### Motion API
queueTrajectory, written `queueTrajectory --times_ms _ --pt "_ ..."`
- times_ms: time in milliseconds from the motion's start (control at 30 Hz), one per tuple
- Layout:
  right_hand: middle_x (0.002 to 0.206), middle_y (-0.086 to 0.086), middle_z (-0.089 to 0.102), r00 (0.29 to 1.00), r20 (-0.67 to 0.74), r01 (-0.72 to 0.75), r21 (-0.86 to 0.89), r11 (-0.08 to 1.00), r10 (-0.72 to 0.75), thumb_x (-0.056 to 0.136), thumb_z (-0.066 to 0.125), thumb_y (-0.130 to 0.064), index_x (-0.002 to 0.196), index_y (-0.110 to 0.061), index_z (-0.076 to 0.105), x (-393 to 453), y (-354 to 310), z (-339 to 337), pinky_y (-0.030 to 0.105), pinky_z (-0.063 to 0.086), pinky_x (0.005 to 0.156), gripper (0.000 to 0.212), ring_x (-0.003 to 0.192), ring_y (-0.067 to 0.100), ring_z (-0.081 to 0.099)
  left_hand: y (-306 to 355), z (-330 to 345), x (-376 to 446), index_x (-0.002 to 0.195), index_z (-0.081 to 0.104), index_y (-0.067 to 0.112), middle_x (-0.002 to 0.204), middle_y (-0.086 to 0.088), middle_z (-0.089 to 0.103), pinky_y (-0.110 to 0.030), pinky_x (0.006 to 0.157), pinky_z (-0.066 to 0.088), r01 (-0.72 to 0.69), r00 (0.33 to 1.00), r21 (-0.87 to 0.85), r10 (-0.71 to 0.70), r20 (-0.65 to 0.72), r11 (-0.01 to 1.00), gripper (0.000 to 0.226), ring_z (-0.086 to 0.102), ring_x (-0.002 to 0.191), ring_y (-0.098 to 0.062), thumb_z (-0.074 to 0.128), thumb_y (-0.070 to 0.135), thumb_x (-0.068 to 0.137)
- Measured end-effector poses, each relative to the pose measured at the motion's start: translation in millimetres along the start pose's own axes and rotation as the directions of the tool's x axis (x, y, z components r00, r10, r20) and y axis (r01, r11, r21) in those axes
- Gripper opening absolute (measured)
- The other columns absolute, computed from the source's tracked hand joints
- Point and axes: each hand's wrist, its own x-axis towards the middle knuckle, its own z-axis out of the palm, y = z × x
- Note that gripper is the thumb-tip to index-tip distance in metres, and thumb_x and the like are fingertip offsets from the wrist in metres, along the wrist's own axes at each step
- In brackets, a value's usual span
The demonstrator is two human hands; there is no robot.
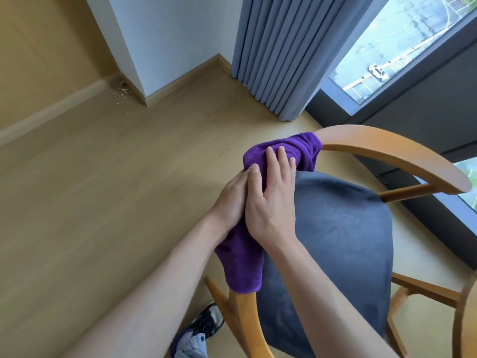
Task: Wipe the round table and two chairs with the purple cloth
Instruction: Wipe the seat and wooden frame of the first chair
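Chair (335,244) of pale wood with a curved back rail and a dark blue padded seat, seen from above on a light wooden floor (103,189). Purple cloth (278,151) is draped over the left stretch of the curved rail: its upper part is wrapped round the rail near the top of the bend, and its lower end hangs down over the rail toward the near edge of the seat. Right hand (271,202) lies flat on top of the cloth, fingers (281,156) spread and pressing it against the rail; the grip is open-palmed rather than clenched. Left hand (232,200) sits just beside and partly under the right, its grip curled round the cloth and the rail from the outer side, thumb touching the right hand. Both forearms are bare. Grey-blue curtain (284,55) hangs in folds at the upper centre, next to a large window (402,45) with a dark frame. White wall corner (160,42) stands behind the floor at upper left. Patterned shoe (206,321) shows at the lower edge, just left of the chair's near leg.
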Motion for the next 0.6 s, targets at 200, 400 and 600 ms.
queueTrajectory --times_ms 200,400,600 --pt "0.170 0.005 0.017 0.960 -0.062 0.268 -0.090 0.959 -0.274 0.103 0.031 -0.035 0.159 -0.011 0.032 -53 14 8 0.043 0.009 0.129 0.061 0.159 0.023 0.000 -49 -3 -46 0.143 0.055 0.018 0.145 0.001 0.059 -0.038 0.119 0.033 -0.096 0.991 -0.101 0.085 -0.103 0.990 0.050 0.050 0.138 -0.013 0.049 0.047 0.103" --pt "0.168 0.019 0.017 0.869 -0.006 0.493 -0.049 0.869 -0.494 0.097 0.031 -0.018 0.155 0.001 0.032 -110 54 15 0.060 0.018 0.123 0.061 0.157 0.039 0.008 -118 4 -103 0.150 0.045 0.025 0.150 0.015 0.053 -0.033 0.120 0.029 -0.186 0.973 -0.177 0.156 -0.170 0.966 0.055 0.043 0.142 0.000 0.041 0.046 0.099" --pt "0.170 0.016 0.013 0.809 0.146 0.579 -0.028 0.815 -0.569 0.096 0.035 -0.012 0.157 0.001 0.030 -148 84 5 0.054 0.016 0.126 0.062 0.158 0.032 0.009 -166 18 -135 0.158 0.031 0.021 0.161 0.008 0.040 -0.036 0.124 0.024 -0.213 0.965 -0.235 0.166 -0.203 0.948 0.061 0.034 0.148 -0.004 0.036 0.048 0.104"
